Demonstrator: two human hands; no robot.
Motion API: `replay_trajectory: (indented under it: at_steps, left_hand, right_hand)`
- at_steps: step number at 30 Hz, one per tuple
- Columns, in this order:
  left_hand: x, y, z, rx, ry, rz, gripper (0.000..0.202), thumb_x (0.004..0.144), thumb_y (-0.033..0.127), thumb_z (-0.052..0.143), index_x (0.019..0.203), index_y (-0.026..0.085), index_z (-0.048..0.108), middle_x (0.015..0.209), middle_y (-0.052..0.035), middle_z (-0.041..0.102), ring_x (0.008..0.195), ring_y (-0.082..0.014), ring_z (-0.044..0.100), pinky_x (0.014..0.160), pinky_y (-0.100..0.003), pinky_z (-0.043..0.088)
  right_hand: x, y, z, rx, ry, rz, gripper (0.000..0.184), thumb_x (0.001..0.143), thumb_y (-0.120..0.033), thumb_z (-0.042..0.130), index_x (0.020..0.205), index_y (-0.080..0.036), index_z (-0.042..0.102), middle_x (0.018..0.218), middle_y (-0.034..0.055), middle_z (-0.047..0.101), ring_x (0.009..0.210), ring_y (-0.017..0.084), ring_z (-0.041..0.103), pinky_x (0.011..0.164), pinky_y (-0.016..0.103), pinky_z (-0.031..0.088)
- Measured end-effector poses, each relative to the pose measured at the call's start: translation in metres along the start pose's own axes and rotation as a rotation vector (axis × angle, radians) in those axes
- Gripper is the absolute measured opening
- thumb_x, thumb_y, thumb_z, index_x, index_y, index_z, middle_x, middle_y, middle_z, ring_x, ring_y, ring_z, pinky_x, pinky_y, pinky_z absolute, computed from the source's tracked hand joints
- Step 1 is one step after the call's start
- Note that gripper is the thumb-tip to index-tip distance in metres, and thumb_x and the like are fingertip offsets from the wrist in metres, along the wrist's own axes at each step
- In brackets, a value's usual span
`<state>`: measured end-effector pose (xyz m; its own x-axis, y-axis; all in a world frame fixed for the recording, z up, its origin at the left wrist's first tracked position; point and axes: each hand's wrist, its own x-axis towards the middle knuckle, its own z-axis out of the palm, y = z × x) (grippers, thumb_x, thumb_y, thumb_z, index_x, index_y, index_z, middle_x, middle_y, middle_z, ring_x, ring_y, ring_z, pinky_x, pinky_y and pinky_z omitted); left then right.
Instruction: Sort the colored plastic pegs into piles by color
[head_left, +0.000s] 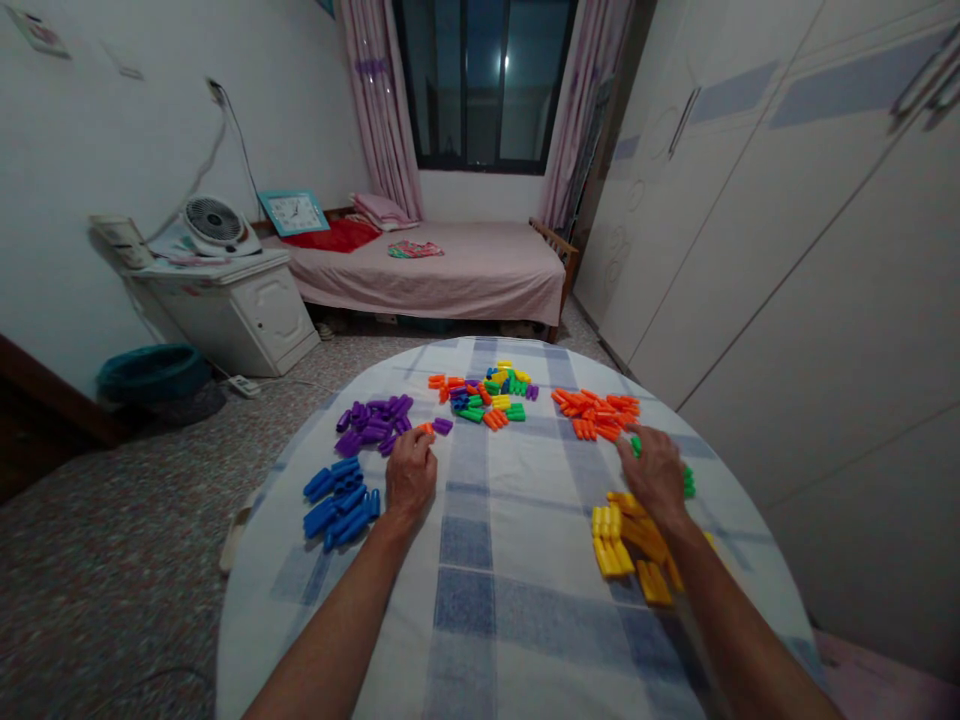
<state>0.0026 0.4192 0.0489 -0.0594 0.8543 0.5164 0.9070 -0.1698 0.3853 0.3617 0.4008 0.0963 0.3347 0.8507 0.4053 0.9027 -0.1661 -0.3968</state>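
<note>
My left hand [410, 470] rests on the round table's checked cloth [487, 580], fingers curled around an orange peg [426, 429], with a purple peg [442, 426] just to its right. The purple pile [371, 420] and blue pile [341, 500] lie to its left. My right hand [654, 465] is curled over green pegs [688, 482], pinching one green peg [636, 444] at its fingertips. The orange pile [596, 412] lies just beyond it and the yellow pile [626, 545] lies under my right wrist. A mixed pile [487, 392] sits at the table's far side.
A bed [450, 265] with a pink cover stands under the dark window. A white cabinet [232, 310] with a fan is at the left, a teal basin [150, 370] on the floor beside it. White wardrobe doors [787, 230] line the right.
</note>
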Motion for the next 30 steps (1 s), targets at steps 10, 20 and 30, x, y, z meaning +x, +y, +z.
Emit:
replay_trajectory:
  at_steps: [10, 20, 30]
  left_hand:
    - [0.048, 0.02, 0.02, 0.307, -0.306, 0.032, 0.03, 0.086, 0.022, 0.048, 0.111, 0.019, 0.064, 0.103, -0.0139, 0.061, 0.104, -0.0279, 0.05, 0.088, -0.041, 0.039]
    - [0.074, 0.004, -0.003, 0.314, -0.142, 0.048, 0.032, 0.086, 0.024, 0.049, 0.115, 0.023, 0.064, 0.111, -0.0105, 0.057, 0.102, -0.0256, 0.049, 0.086, -0.037, 0.039]
    - [0.058, -0.042, -0.02, 0.407, -0.156, -0.139, 0.033, 0.084, 0.024, 0.049, 0.111, 0.017, 0.066, 0.116, -0.0163, 0.057, 0.111, -0.0322, 0.048, 0.093, -0.047, 0.039]
  right_hand:
    - [-0.117, -0.101, 0.06, 0.445, -0.216, -0.404, 0.024, 0.085, -0.011, 0.044, 0.097, -0.018, 0.064, 0.104, 0.0082, 0.063, 0.102, 0.021, 0.055, 0.091, 0.036, 0.041]
    - [-0.114, -0.095, 0.057, 0.468, -0.256, -0.418, 0.022, 0.085, -0.01, 0.044, 0.091, -0.018, 0.063, 0.097, 0.007, 0.063, 0.096, 0.019, 0.055, 0.088, 0.034, 0.041]
    - [-0.113, -0.095, 0.058, 0.477, -0.271, -0.408, 0.023, 0.084, -0.009, 0.043, 0.089, -0.018, 0.064, 0.096, 0.0064, 0.062, 0.096, 0.019, 0.054, 0.089, 0.033, 0.039]
